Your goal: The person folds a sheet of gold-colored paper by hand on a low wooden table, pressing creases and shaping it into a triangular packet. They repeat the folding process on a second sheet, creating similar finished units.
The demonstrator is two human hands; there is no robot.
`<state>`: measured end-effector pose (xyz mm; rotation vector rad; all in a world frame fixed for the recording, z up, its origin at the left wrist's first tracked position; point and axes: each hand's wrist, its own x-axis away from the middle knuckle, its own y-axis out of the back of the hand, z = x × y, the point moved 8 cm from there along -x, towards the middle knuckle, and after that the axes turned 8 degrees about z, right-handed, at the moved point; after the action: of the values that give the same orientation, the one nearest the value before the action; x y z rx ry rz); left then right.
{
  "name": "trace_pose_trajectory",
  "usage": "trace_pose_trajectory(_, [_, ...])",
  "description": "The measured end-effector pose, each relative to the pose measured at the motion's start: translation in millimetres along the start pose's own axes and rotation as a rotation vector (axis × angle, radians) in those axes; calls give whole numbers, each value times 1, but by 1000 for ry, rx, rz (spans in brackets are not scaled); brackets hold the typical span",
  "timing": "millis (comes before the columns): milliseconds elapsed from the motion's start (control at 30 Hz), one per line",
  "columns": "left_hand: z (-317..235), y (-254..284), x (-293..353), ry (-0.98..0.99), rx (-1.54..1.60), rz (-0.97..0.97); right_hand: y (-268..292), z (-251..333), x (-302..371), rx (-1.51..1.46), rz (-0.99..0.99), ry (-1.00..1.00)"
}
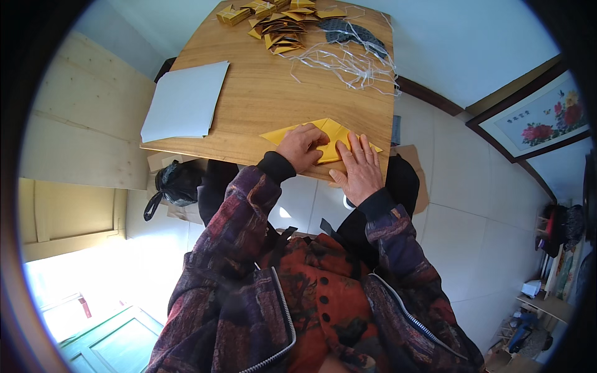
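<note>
A folded sheet of yellow paper [333,128] lies at the table's near edge, with pointed ends to left and right and creases across its middle. On its left half my left hand [303,147] rests with curled fingers closed against the paper. My right hand [360,168] lies flat over the right half, fingers stretched out and thumb apart. Both palms hide the paper's lower edge in part.
A stack of white sheets [185,102] sits on the wooden table [249,105] at the left. Folded yellow paper pieces [281,30] pile up at the far side, beside tangled white strings [357,68] and a dark grey cloth-like item [351,34]. A black bag [177,183] is below left.
</note>
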<state>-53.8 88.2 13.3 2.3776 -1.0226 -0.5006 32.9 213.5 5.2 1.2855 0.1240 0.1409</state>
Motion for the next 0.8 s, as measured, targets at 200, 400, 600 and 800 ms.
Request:
trace_pose_trajectory(200, [2,-4,0,111,-61,-59,-1,-3,-4,-51,-45,-84])
trace_pose_trajectory(400, [-4,-5,1,123,-168,-26,-4,-3,-7,-71,-89,-181])
trace_pose_trajectory(600, [0,-5,0,98,-117,-20,-5,-1,-9,-47,-94,-221])
trace_pose_trajectory(800, [-1,-4,0,127,-120,-28,-3,2,-9,1,-110,-218])
